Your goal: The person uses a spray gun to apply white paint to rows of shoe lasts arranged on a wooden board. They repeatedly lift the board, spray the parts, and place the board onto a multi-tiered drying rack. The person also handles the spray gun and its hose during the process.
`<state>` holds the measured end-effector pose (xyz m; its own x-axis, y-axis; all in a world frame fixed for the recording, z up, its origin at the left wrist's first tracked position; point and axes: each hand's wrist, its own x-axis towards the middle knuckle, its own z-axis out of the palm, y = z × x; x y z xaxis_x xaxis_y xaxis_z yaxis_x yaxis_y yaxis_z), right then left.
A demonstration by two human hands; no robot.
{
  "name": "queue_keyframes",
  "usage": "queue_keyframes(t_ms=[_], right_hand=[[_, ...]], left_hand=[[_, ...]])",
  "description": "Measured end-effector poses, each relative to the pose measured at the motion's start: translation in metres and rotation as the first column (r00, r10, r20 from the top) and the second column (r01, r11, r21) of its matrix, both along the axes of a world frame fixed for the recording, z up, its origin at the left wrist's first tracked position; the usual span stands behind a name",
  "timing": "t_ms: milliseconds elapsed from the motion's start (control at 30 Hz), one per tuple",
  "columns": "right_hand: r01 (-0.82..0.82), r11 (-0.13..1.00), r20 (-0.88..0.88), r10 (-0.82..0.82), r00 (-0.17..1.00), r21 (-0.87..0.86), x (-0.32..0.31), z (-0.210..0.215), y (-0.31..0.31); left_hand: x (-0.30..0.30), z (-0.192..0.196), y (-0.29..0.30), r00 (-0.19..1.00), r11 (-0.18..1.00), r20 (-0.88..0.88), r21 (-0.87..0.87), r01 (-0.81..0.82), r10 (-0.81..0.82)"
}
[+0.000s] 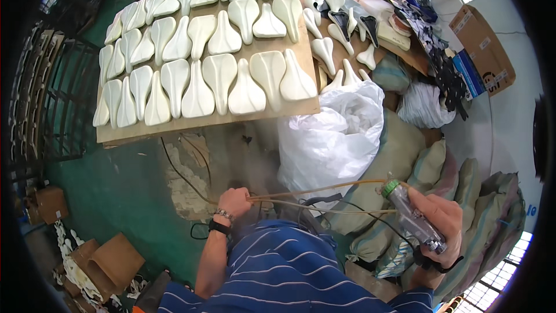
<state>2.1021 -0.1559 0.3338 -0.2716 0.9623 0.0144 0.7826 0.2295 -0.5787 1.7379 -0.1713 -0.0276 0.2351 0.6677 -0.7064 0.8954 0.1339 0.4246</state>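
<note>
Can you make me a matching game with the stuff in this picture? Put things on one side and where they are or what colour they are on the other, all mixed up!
Things:
1. cream saddle shapes
2. clear tool with green cap
3. thin tan hoses
4. white plastic bag

Places or colours:
A. gripped in the left hand
B. laid in rows on the wooden board
C. crumpled beside the board's right corner
D. held in the right hand

Pairs: 1-B, 2-D, 3-A, 4-C
</note>
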Motion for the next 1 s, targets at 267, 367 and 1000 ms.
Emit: queue_keyframes(t_ms=[267,367,1000], right_hand=[[0.122,0.991,0.042,-0.124,0.991,0.056,0.016,-0.005,0.014],[0.105,0.987,0.074,-0.097,0.993,-0.122,0.025,-0.002,0.011],[0.138,0.984,0.029,-0.136,0.990,-0.108,0.025,0.001,-0.019]], left_hand=[[0.003,0.002,-0.002,0.999,1.000,-0.030,-0.026,-0.013,0.013],[0.007,0.006,-0.001,1.000,1.000,-0.024,-0.022,-0.013,0.012],[0.007,-0.008,0.003,0.998,0.998,0.005,-0.004,0.062,-0.062]])
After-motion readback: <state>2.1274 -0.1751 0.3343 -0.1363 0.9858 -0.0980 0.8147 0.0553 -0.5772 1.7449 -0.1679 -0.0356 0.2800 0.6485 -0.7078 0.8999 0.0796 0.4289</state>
